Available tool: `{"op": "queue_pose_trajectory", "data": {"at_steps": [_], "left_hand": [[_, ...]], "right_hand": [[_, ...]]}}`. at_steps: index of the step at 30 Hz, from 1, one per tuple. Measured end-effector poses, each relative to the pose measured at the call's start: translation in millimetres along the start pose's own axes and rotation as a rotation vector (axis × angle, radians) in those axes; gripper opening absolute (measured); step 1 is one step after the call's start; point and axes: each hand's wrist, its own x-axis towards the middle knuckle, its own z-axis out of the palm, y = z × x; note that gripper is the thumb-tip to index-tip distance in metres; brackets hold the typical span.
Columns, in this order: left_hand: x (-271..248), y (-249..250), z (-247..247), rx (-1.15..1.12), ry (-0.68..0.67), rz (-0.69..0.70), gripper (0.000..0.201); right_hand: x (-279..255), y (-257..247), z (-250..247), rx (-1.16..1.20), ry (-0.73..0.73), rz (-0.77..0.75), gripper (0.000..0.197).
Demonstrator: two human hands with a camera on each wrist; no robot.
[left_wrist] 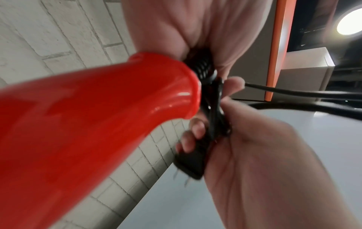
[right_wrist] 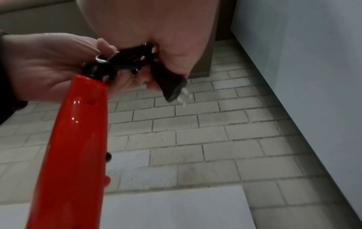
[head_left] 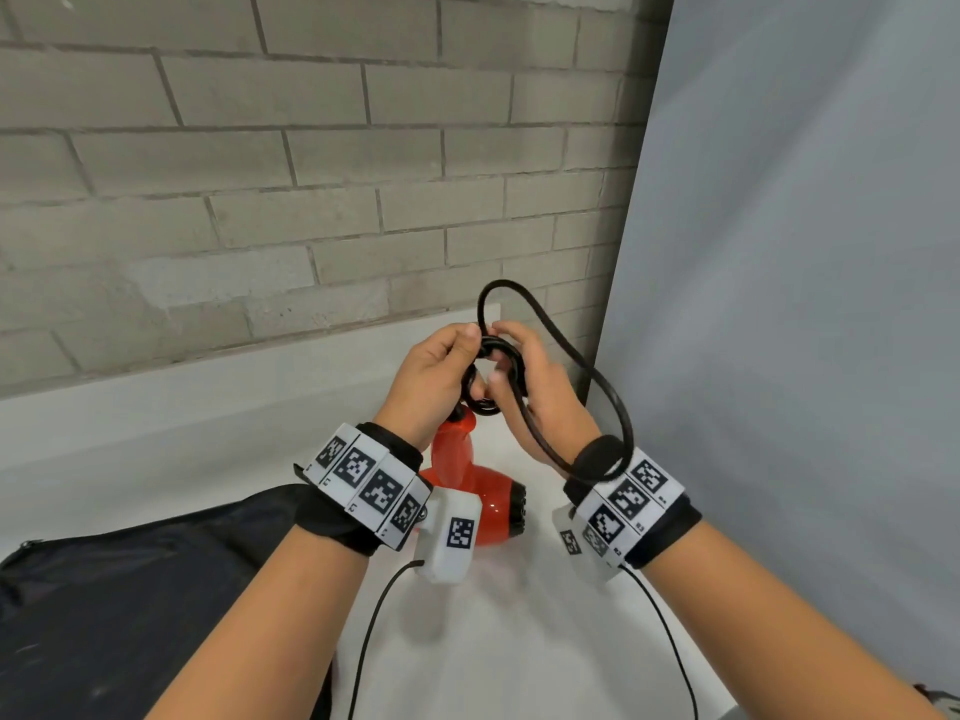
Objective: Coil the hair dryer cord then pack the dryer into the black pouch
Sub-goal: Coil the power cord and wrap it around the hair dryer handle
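Observation:
The red hair dryer [head_left: 467, 485] hangs nose-down over the white table [head_left: 493, 641], its handle [left_wrist: 78, 124] pointing up toward both hands. Its black cord [head_left: 597, 387] is wound in small loops between the hands, and one large loop swings out to the right and round the right wrist. My left hand [head_left: 441, 371] grips the coiled loops at the handle's end. My right hand [head_left: 524, 376] pinches the same coil from the right. The black plug [right_wrist: 172, 86] with its metal prongs sticks out under the right hand's fingers [left_wrist: 195, 128]. The black pouch [head_left: 130, 589] lies flat at lower left.
A grey brick wall [head_left: 260, 174] rises behind the table. A pale grey panel [head_left: 805, 304] closes off the right side. Thin black sensor cables [head_left: 374, 626] trail from both wristbands over the table's front.

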Motion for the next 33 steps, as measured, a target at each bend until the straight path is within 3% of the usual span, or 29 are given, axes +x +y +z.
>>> {"op": "queue_pose_trajectory", "data": {"at_steps": [2,4,6,8,10,11,14,17,23,26,29,31,33], "left_hand": [[1,1,-1,-0.051,0.003,0.01,0.024],[1,4,-1,-0.032,0.007,0.024,0.028],[2,3,-2,-0.023,0.02,0.032,0.03],[3,3,-5,-0.051,0.051,0.018,0.027],[4,2,-8,-0.082,0.08,-0.001,0.024],[4,2,-8,-0.089,0.083,-0.006,0.023],[4,0,-9,-0.091,0.064,-0.011,0.023],[4,0,-7,-0.074,0.04,-0.005,0.023],[6,2,-4,-0.055,0.002,-0.013,0.025],[5,3,-7,-0.086,-0.032,-0.015,0.027],[2,3,-10,-0.069,-0.048,-0.036,0.031],[0,4,-8,-0.028,-0.049,-0.045,0.028],[-1,5,-5,-0.005,-0.045,-0.031,0.02]], "right_hand": [[-12,25,-11,-0.219,-0.137,-0.109,0.036],[-20,47,-20,-0.379,-0.215,0.06,0.028],[-26,65,-30,-0.551,-0.305,0.385,0.027],[-35,81,-41,-0.825,-0.553,0.658,0.03],[-44,89,-45,-1.064,-0.821,0.742,0.034],[-46,89,-46,-1.105,-0.883,0.737,0.036],[-41,78,-41,-0.824,-0.698,0.666,0.046],[-25,53,-27,-0.443,-0.489,0.449,0.049],[-4,21,6,0.102,-0.334,0.321,0.029],[-4,31,6,0.042,-0.281,0.378,0.02],[-9,53,-7,-0.198,-0.211,0.483,0.024],[-8,59,-15,-0.368,-0.158,0.479,0.021],[-6,53,-18,-0.378,-0.177,0.446,0.018]]}}
